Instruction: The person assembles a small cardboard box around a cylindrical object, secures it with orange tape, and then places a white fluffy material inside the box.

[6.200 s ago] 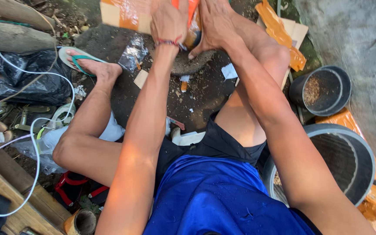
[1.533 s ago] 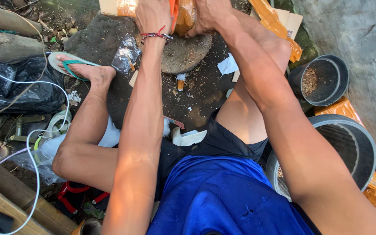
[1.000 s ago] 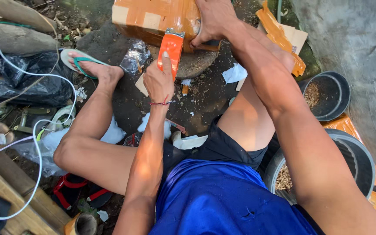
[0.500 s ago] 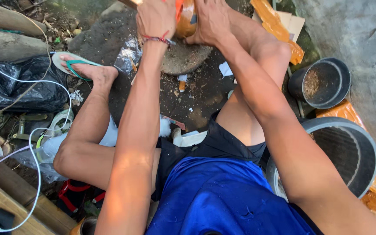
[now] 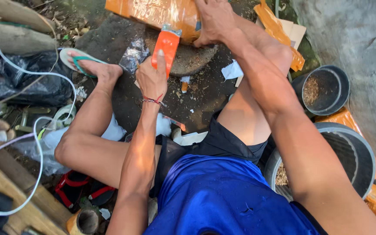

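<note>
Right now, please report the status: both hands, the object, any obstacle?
Left hand grips orange tool, upright. Right hand presses on orange-wrapped block. Block rests over round stone slab. Nothing blocks the hands.

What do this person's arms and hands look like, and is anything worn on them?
Both arms are bare from shoulder to fingertips, with no sleeves and no gloves. The left hand has a thin red braided string bracelet around its wrist. The right hand shows no band, watch or ring. The fingernails on the left hand are short and unpainted.
</note>
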